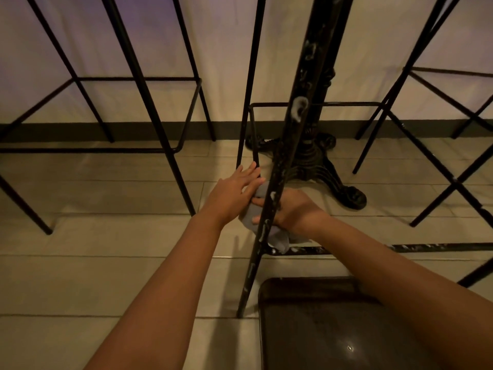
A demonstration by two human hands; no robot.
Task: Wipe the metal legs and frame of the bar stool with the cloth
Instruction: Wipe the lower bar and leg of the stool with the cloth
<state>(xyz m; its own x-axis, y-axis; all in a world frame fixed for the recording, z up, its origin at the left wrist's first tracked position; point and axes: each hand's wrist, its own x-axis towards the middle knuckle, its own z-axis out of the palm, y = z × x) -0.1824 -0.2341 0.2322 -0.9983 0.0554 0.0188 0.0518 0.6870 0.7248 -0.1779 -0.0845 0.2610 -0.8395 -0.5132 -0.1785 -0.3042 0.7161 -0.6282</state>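
A black metal bar stool leg [286,145], scuffed with pale marks, slants from top centre down to the floor. A footrest bar [416,247] joins it at the right. My right hand [290,209] grips a grey cloth [278,240] wrapped round the leg just above that bar. My left hand [236,189] reaches in from the left with straight fingers, its fingertips touching the cloth and a thin rear leg [246,102] of the stool. Part of the cloth is hidden behind the leg and my right hand.
An ornate black table pedestal [320,166] stands right behind the stool. Other black-framed stools stand at the left [149,102] and at the right [432,145]. A dark glossy stool seat [333,329] fills the lower right. A tiled floor meets a pale wall with a dark skirting.
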